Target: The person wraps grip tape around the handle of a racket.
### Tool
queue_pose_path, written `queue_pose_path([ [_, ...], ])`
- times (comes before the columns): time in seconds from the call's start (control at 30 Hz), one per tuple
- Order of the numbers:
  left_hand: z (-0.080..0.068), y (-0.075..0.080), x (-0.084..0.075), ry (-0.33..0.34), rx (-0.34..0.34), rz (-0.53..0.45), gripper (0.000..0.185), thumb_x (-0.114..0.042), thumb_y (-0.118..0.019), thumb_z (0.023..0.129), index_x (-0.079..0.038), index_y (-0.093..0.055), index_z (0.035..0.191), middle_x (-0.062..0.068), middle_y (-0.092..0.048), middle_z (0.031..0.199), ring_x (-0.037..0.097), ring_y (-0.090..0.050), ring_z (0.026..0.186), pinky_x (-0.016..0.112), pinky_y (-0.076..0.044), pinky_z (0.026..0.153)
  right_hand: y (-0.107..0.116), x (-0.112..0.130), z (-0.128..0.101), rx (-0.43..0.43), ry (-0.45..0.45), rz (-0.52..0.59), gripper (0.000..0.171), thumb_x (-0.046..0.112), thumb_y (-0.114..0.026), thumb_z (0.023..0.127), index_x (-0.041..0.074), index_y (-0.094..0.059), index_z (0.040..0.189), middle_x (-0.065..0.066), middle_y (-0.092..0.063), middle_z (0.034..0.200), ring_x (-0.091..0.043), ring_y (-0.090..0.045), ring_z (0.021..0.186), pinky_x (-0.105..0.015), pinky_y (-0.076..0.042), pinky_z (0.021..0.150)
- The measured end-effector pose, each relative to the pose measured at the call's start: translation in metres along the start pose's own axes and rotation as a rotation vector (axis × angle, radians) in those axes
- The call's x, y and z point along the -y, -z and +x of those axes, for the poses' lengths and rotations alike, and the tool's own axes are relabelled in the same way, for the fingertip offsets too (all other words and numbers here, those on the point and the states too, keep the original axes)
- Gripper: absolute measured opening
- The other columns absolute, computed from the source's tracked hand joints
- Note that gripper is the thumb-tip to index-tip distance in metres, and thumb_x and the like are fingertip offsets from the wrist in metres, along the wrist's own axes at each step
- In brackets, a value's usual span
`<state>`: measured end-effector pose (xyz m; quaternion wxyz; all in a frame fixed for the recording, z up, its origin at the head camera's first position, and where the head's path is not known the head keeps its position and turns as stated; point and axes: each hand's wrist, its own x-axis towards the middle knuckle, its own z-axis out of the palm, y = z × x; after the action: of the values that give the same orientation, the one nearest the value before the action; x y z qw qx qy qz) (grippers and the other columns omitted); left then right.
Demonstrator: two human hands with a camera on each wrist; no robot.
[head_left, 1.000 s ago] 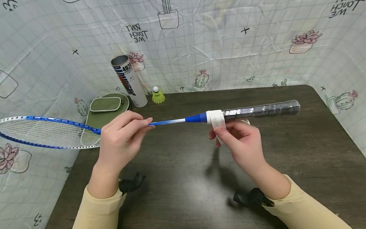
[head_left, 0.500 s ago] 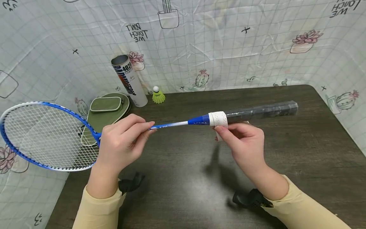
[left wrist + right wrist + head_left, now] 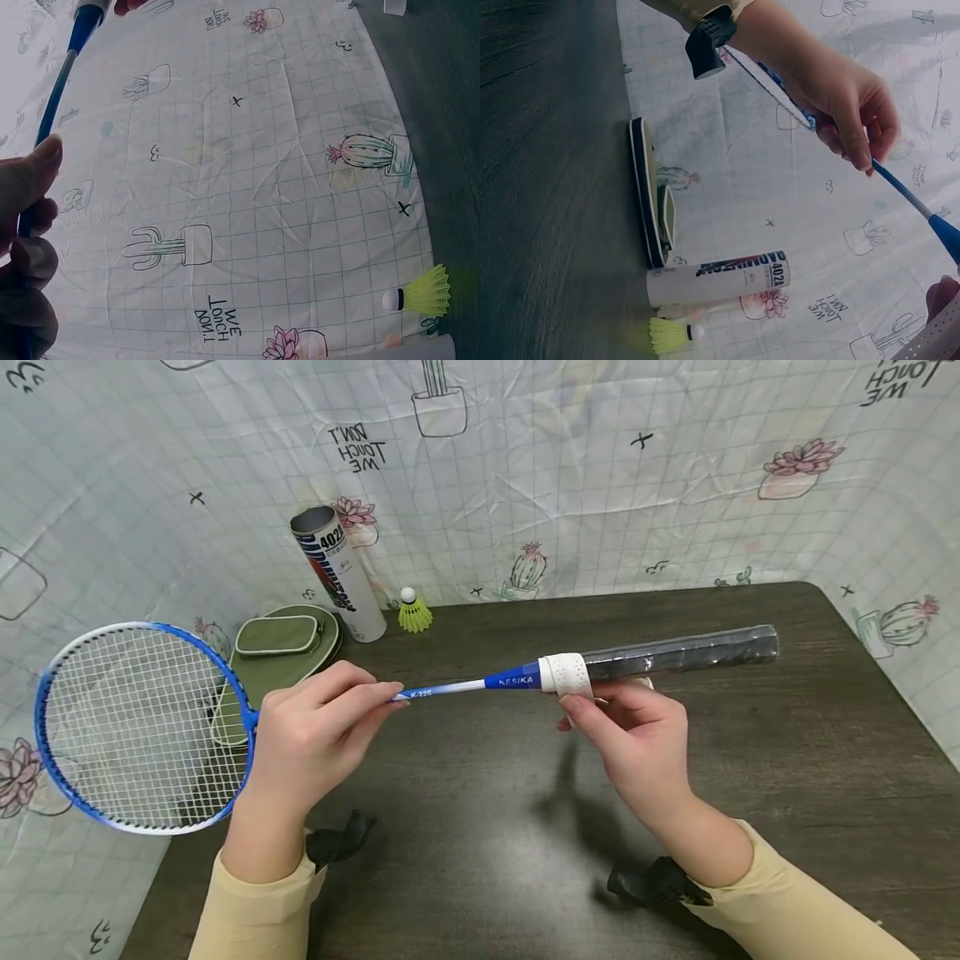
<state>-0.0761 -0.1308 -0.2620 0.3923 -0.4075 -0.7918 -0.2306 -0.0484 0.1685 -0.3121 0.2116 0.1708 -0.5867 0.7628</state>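
Blue-framed, the badminton racket (image 3: pixel 420 692) lies level across the middle of the head view, above the dark wooden table (image 3: pixel 787 777), its strung head at the left of the frame and its black, film-covered handle reaching toward the right. My left hand (image 3: pixel 311 735) has thumb and fingers curled round the thin shaft just left of centre; the left wrist view shows the same fingers (image 3: pixel 30 217) wrapped on the blue shaft at the frame's left edge. My right hand (image 3: pixel 637 739) sits just below the handle, right of centre, thumb and forefinger pinching the loose end of the white grip tape (image 3: pixel 567 674), which is wound round the handle where it meets the blue cone. In the right wrist view that perforated tape shows at the lower right corner.

In the upper left of the head view a shuttlecock tube (image 3: pixel 337 574) stands at the table's back edge, a yellow shuttlecock (image 3: pixel 413 611) just to its right and a green zipped case (image 3: pixel 273 647) to its lower left. A cactus-printed cloth (image 3: pixel 600 485) hangs behind.
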Motion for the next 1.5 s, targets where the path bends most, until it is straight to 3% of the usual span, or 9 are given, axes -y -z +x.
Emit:
queue_pose_path([
  [0.07,0.0002,0.0003,-0.0006,0.008,-0.012,0.012,0.008,-0.011,-0.084,0.086,-0.009,-0.081,0.093,0.002,-0.068,0.076,0.013,-0.055,0.054,0.026,-0.038,0.046,0.0002,-0.0003,0.0000,0.004,0.001,-0.005,0.023,-0.021,-0.066,0.085,-0.002,-0.078,0.090,-0.003,-0.077,0.088,-0.014,-0.071,0.064,-0.027,-0.060,0.065],
  [0.23,0.0016,-0.0002,-0.0022,0.034,-0.025,0.070,0.010,-0.011,-0.085,0.085,-0.009,-0.082,0.094,0.003,-0.068,0.074,0.018,-0.057,0.057,0.032,-0.043,0.050,0.0005,-0.0010,0.0007,-0.014,-0.012,-0.022,0.002,-0.012,-0.072,0.088,-0.013,-0.072,0.087,-0.003,-0.074,0.082,-0.015,-0.070,0.062,-0.027,-0.060,0.067],
  [0.37,0.0017,-0.0003,-0.0029,0.055,-0.020,0.106,0.011,-0.012,-0.085,0.085,-0.008,-0.082,0.095,0.004,-0.070,0.075,0.023,-0.061,0.061,0.037,-0.049,0.054,0.0002,-0.0009,0.0002,-0.013,-0.020,-0.012,0.004,-0.013,-0.072,0.088,-0.016,-0.070,0.089,-0.005,-0.072,0.082,-0.017,-0.070,0.063,-0.027,-0.060,0.068],
  [0.5,0.0013,-0.0004,-0.0029,0.054,-0.015,0.102,0.008,-0.015,-0.080,0.091,-0.008,-0.081,0.093,0.003,-0.070,0.075,0.020,-0.061,0.059,0.034,-0.047,0.051,-0.0003,-0.0015,0.0000,-0.023,-0.020,-0.029,0.005,-0.011,-0.073,0.088,-0.016,-0.070,0.088,-0.005,-0.071,0.082,-0.018,-0.070,0.062,-0.027,-0.060,0.067],
  [0.67,0.0010,0.0000,-0.0027,0.013,-0.009,0.097,0.022,-0.027,-0.071,0.099,-0.009,-0.079,0.090,-0.001,-0.068,0.073,0.013,-0.056,0.054,0.029,-0.042,0.046,-0.0007,-0.0034,0.0009,-0.048,-0.026,-0.028,0.011,-0.008,-0.075,0.089,-0.017,-0.070,0.086,-0.004,-0.074,0.080,-0.016,-0.071,0.061,-0.026,-0.060,0.066],
  [0.97,-0.0013,0.0007,-0.0007,0.000,-0.016,0.071,0.009,-0.017,-0.076,0.094,-0.011,-0.079,0.089,-0.003,-0.068,0.070,0.010,-0.054,0.051,0.027,-0.039,0.044,-0.0005,-0.0029,0.0002,-0.062,-0.037,-0.085,0.010,-0.013,-0.072,0.088,-0.005,-0.075,0.083,-0.005,-0.073,0.081,-0.014,-0.072,0.061,-0.025,-0.059,0.066],
  [1.13,-0.0016,0.0008,0.0007,0.004,-0.031,0.037,0.011,-0.019,-0.077,0.094,-0.012,-0.080,0.087,-0.003,-0.069,0.070,0.009,-0.054,0.050,0.026,-0.037,0.044,-0.0002,-0.0044,-0.0020,-0.042,-0.006,-0.044,0.009,-0.005,-0.076,0.089,-0.012,-0.072,0.084,-0.005,-0.073,0.085,-0.014,-0.072,0.066,-0.027,-0.061,0.067],
  [1.23,-0.0007,0.0009,0.0006,0.022,-0.022,0.025,0.011,-0.020,-0.078,0.093,-0.011,-0.080,0.087,-0.002,-0.070,0.072,0.009,-0.053,0.052,0.026,-0.038,0.046,-0.0008,-0.0040,-0.0020,-0.051,-0.005,-0.049,0.015,-0.004,-0.077,0.089,-0.016,-0.070,0.084,-0.001,-0.073,0.083,-0.013,-0.072,0.066,-0.027,-0.061,0.067],
  [1.5,-0.0028,0.0002,0.0005,0.162,0.015,0.074,0.009,-0.018,-0.082,0.089,-0.008,-0.081,0.090,0.001,-0.073,0.078,0.016,-0.058,0.061,0.032,-0.045,0.058,-0.0033,-0.0049,-0.0013,-0.051,-0.031,-0.107,0.003,-0.012,-0.074,0.087,-0.010,-0.074,0.085,-0.004,-0.073,0.080,-0.011,-0.071,0.064,-0.024,-0.060,0.066],
])
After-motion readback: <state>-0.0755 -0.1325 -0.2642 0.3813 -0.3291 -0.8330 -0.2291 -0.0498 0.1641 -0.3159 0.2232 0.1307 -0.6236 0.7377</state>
